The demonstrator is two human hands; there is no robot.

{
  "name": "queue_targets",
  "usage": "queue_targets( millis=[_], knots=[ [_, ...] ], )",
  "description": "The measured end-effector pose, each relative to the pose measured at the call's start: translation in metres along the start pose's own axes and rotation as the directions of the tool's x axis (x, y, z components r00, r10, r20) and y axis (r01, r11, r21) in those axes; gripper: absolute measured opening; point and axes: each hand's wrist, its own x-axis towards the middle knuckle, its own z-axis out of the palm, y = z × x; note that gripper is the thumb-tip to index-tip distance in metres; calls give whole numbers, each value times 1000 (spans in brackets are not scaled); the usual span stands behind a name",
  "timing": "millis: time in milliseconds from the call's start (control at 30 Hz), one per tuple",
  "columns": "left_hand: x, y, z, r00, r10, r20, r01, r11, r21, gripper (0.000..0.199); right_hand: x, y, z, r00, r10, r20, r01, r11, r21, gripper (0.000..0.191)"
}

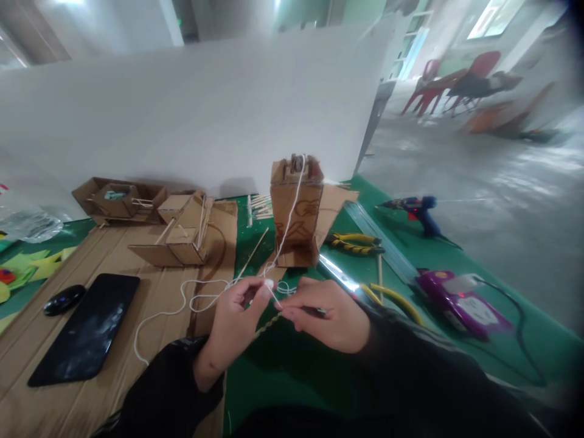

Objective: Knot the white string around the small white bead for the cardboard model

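Both my hands are close together over the green tabletop, fingers pinched on a white string. My left hand grips it between thumb and forefinger, with a small white bit at the fingertips. A short stretch of string runs across to my right hand, whose thumb and fingers are pressed together on it. From there the string climbs to the top of an upright cardboard tower. Its loose loops spread left over the cardboard sheet. Under my hands shows part of a thin twisted yellowish piece.
Left are cardboard models, a black phone and a black mouse. Right are yellow-handled pliers, a blue glue gun, clear glue sticks and a purple device with a cord. A white partition stands behind.
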Motion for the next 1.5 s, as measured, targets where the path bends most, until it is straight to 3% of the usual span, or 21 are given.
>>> queue_targets(
  millis=[133, 300, 467, 733, 833, 1000, 1167, 1333, 1500],
  knots=[
    [-4, -2, 3, 997, -37, 60, 48, 980, -191, 17, 3, 1, 2, 998, -27, 48, 28, 999, -20, 29],
    [-6, -9, 4, 984, -72, 160, 132, 908, -398, 17, 3, 2, 0, 993, 110, 46, -114, 988, 102, 31],
    [-7, -9, 1, 982, -44, 182, 125, 877, -464, 15, 3, 5, -4, 974, 219, 56, -226, 950, 213, 29],
    [-10, 2, 5, 961, -14, 275, 160, 843, -514, 17, 5, 15, 2, 916, 355, 185, -394, 880, 264, 35],
    [-10, 3, 4, 967, -24, 255, 160, 832, -531, 17, 6, 19, 2, 895, 407, 183, -442, 866, 234, 32],
    [-11, -3, 5, 968, -125, 216, 209, 879, -430, 13, 8, 21, -4, 866, 492, 85, -499, 855, 142, 27],
    [-9, -2, 6, 969, -203, 138, 245, 853, -460, 10, 8, 24, -8, 884, 468, -17, -467, 883, 54, 26],
    [-11, 5, 6, 959, -238, 155, 284, 809, -515, 15, 6, 29, -5, 894, 447, -9, -446, 894, 44, 26],
    [-10, 7, 7, 960, -245, 137, 280, 820, -498, 15, 7, 28, -5, 889, 457, -24, -457, 889, 14, 25]
  ],
)
